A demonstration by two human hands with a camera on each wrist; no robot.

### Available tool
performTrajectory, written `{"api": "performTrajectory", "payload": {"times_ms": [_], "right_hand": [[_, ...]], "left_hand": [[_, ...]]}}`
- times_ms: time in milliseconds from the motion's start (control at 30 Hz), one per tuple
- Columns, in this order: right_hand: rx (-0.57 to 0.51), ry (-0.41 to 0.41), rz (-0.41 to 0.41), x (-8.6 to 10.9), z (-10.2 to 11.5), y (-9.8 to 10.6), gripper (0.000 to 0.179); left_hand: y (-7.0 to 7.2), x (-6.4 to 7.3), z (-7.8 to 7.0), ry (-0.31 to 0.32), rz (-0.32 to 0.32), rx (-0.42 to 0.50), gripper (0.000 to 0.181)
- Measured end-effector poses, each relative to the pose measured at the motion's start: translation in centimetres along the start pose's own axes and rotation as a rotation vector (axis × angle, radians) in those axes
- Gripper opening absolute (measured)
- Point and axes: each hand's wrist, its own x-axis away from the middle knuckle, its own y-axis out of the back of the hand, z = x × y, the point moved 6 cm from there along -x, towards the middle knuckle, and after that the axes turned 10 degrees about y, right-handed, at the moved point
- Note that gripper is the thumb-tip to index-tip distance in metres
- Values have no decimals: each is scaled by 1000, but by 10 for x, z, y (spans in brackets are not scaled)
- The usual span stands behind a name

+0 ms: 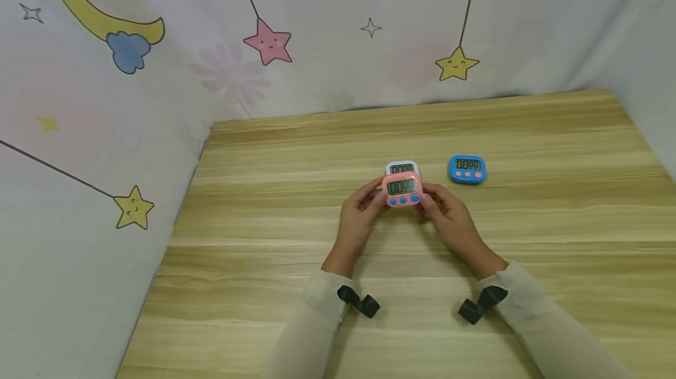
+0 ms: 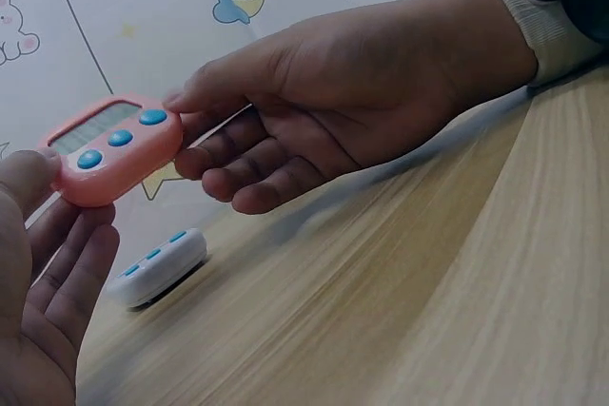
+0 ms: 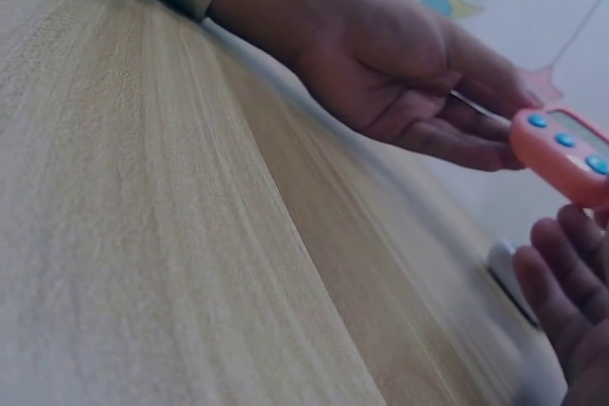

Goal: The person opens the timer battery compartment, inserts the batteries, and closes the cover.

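A pink digital timer with blue buttons is held up above the table between both hands. My left hand pinches its left end, thumb in front and fingers behind. At the other end, the thumb and fingers of my right hand grip it, as the left wrist view also shows. Behind and below the pink timer, a white timer with blue buttons lies on the table, partly covered by it in the head view. To the right of the hands lies a blue timer with pink buttons.
The wood-grain table stretches out under both arms. A white curtain printed with stars, a moon and clouds stands along its back and left sides. Each sleeve carries a black wrist mount.
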Motion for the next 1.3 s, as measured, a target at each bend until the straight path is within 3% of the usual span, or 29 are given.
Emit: {"api": "performTrajectory", "payload": {"times_ms": [133, 367, 500, 633, 1033, 1300], "right_hand": [[49, 39, 14, -1, 8, -1, 42], [98, 101, 49, -3, 38, -6, 59], [146, 141, 74, -3, 45, -9, 69], [175, 175, 80, -3, 45, -11, 70], [226, 178, 76, -4, 42, -11, 66], [292, 236, 62, -4, 14, -6, 73]], "left_hand": [[1, 1, -3, 26, -22, -29, 37], [-5, 10, -22, 31, -26, -38, 35], [-6, 10, -23, 32, -18, -27, 35], [-5, 10, -22, 42, -26, -31, 35], [-3, 9, -19, 62, -38, -55, 34], [4, -1, 3, 46, -70, -62, 35]]}}
